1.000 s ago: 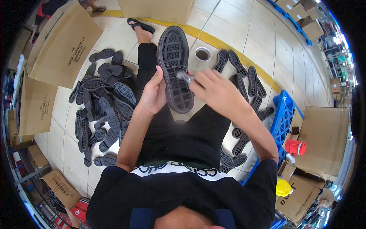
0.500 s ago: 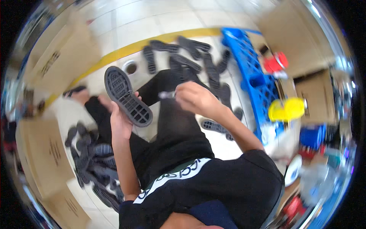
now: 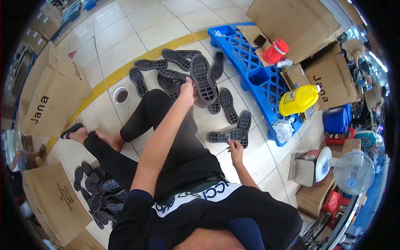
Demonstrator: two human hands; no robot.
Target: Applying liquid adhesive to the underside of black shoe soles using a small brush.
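A black shoe sole (image 3: pixel 201 75) with a grid-patterned underside is gripped at its edge by my left hand (image 3: pixel 188 95), raised over the soles on the floor. My right hand (image 3: pixel 236 151) is closed in a pinch low on the right. Something small and light-coloured is at its fingertips, too small to name. Just beyond those fingertips lies another sole (image 3: pixel 218 136), overlapping an upright-lying sole (image 3: pixel 244 121). More soles (image 3: pixel 228 106) are spread on the tiles beyond my knees. To my left is a heap of black soles (image 3: pixel 98 183).
A white cup (image 3: pixel 121 95) with dark contents stands beyond my raised knee. On the right, a blue plastic pallet (image 3: pixel 246 77) bears a red jug (image 3: pixel 276 51) and a yellow jug (image 3: pixel 298 101). Cardboard boxes (image 3: pixel 56 89) flank both sides. A fan (image 3: pixel 353 173) stands at lower right.
My left hand has moved the sole rightward and away, over the spread soles. My right hand has dropped nearer to me and to the right. The view has turned slightly.
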